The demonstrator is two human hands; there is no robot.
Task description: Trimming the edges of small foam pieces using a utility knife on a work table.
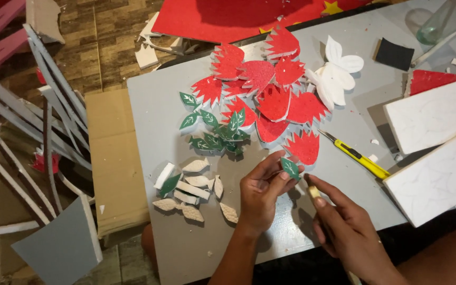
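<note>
- Left hand [262,192] is pinching a small green foam leaf with white painted veins [290,168] between thumb and fingertips, holding it up just off the grey desk [154,111], right below the red pile.
- Right hand [344,227] is closing its fingers round a small tan stub [314,191], maybe a brush or glue tip; cannot tell which. The tip is sitting just right of the held leaf, almost touching it.
- Landmark: the pile of red jagged-edged foam petal shapes [270,89] is lying at desk centre, overlapping, white edges showing.
- Done so far, judging by the layout: a cluster of finished green veined leaves [215,129] is lying at the pile's lower left, touching its edge.
- Left to do, it seems: a loose group of plain beige and white uncoloured leaf cutouts [193,192] is waiting well below-left of the pile, one green piece among them. Roughly half the leaves are looking finished.
- Held leaf: pointed oval, dark green face, pale vein lines, thin white foam edge, tilted toward the camera.
- Yellow utility knife [354,154] is lying just right of the pile, blade pointing at it.
- White foam butterfly cutout [339,71] is resting against the pile's right side.
- White foam slabs [434,148] are sitting well right of the pile.
</note>
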